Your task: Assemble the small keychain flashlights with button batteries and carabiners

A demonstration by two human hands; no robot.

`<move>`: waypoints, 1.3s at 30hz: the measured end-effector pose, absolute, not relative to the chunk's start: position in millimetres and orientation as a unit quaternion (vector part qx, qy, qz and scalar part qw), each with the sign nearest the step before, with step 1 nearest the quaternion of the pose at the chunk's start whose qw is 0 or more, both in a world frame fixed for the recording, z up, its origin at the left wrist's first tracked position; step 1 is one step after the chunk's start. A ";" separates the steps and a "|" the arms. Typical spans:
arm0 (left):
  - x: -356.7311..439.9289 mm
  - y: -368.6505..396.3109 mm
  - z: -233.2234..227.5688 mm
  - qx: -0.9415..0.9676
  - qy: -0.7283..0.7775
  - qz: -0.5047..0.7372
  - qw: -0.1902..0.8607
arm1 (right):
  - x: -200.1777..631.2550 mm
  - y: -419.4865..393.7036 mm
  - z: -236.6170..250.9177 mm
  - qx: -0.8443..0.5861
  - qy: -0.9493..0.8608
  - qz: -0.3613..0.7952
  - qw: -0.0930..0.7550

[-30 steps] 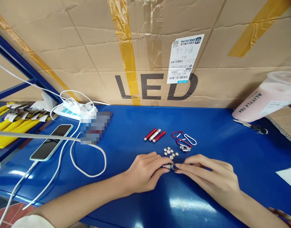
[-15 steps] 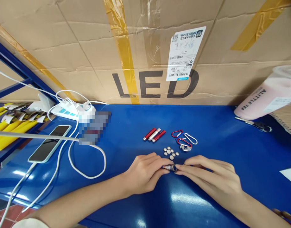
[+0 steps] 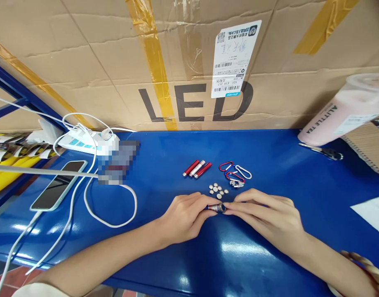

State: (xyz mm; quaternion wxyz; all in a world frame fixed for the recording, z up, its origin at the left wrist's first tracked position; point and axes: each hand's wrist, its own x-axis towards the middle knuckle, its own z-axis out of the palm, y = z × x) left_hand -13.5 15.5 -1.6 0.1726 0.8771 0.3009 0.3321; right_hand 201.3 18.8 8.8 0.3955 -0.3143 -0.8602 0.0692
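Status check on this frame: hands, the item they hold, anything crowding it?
Left hand and right hand pinch one small blue tube between fingertips, low over the table. Button cells lie just beyond, apart. Nothing blocking.

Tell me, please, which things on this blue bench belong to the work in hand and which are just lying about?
In the work:
left hand and right hand, both gripping the small cylinder
button cells
red tubes
carabiner clips

Lying about:
phone
power strip
white cable
pink cup
cardboard box
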 end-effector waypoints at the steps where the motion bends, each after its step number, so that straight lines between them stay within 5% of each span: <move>1: -13.4 15.5 -2.4 0.877 0.299 0.334 0.172 | 200.9 19.1 9.0 -0.317 -0.859 0.071 0.397; 16: -12.8 15.9 -5.2 0.896 0.254 0.329 0.159 | 194.3 20.8 8.3 -0.334 -0.803 0.253 0.425; 39: -13.0 16.0 -5.5 0.900 0.255 0.334 0.119 | 194.5 22.1 8.3 -0.364 -0.793 0.263 0.412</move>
